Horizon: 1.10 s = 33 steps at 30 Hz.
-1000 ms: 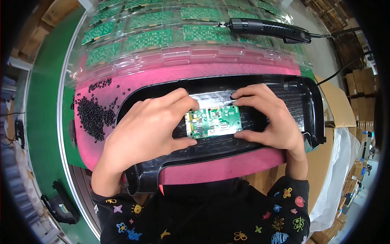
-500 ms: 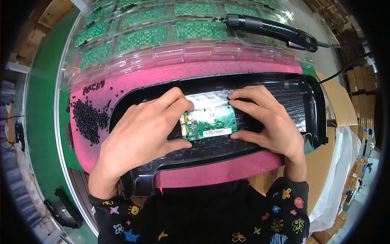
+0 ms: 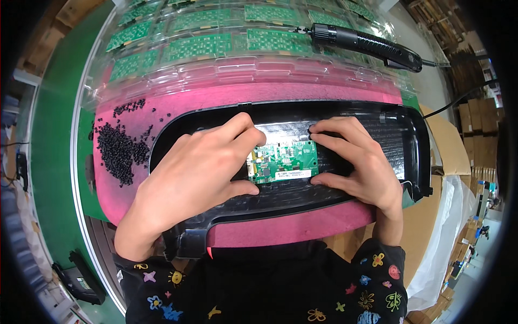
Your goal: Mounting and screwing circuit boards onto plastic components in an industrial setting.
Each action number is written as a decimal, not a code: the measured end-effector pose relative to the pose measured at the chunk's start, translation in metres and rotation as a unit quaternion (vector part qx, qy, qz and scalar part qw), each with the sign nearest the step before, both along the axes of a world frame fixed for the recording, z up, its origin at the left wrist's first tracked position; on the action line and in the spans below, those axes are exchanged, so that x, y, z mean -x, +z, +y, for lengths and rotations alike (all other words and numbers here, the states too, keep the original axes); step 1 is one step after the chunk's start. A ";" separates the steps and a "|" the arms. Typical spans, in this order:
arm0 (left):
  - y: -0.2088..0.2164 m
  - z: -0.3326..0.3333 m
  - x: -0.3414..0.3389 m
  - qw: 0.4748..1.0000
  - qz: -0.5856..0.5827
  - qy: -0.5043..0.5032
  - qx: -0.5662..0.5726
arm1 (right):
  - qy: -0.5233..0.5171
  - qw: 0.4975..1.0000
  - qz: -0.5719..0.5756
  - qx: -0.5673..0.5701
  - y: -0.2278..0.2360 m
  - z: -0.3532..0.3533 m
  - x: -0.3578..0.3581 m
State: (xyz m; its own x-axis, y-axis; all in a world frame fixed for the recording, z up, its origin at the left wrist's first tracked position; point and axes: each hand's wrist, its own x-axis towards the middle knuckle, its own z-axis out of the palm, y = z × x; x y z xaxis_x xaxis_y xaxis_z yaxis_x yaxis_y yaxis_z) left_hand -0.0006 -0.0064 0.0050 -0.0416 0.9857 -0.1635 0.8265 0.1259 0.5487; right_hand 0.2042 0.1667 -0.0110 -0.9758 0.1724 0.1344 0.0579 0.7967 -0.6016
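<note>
A green circuit board with a white label along its near edge lies in the middle of a long black plastic housing. My left hand grips the board's left end, fingertips at the far corner and thumb at the near one, partly covering the pale connectors there. At the opposite end, my right hand has its fingers on the far right corner and its thumb on the near right corner. Whether the board's underside touches the housing floor is hidden.
Small black screws lie heaped on the pink mat, left of the housing. Beyond it, clear plastic trays hold several green boards. A black electric screwdriver rests across them, its cable running right. Cardboard is at the right.
The whole view has shifted slightly. Both hands keep the same hold at the board's two ends, and the glare on the board's label has dimmed.
</note>
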 end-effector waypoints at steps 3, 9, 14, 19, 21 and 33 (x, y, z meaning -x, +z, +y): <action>-0.003 0.000 -0.001 1.000 0.002 -0.003 -0.019 | 0.001 1.000 -0.001 -0.003 -0.001 0.002 -0.001; -0.005 -0.003 0.003 0.999 0.004 -0.014 -0.044 | -0.027 0.997 0.056 0.035 0.009 0.007 -0.001; -0.003 -0.006 0.003 0.999 -0.005 -0.016 -0.029 | -0.111 0.975 0.187 0.042 0.006 0.016 -0.004; -0.002 -0.007 0.001 0.999 0.002 -0.027 -0.041 | -0.260 0.950 0.160 0.069 0.028 0.040 0.021; 0.003 -0.007 0.000 0.999 0.012 -0.021 -0.035 | -0.305 0.949 0.055 0.047 0.038 0.059 0.039; 0.006 -0.014 0.000 0.979 0.003 0.024 -0.203 | -0.129 0.837 0.432 0.310 0.065 0.009 0.075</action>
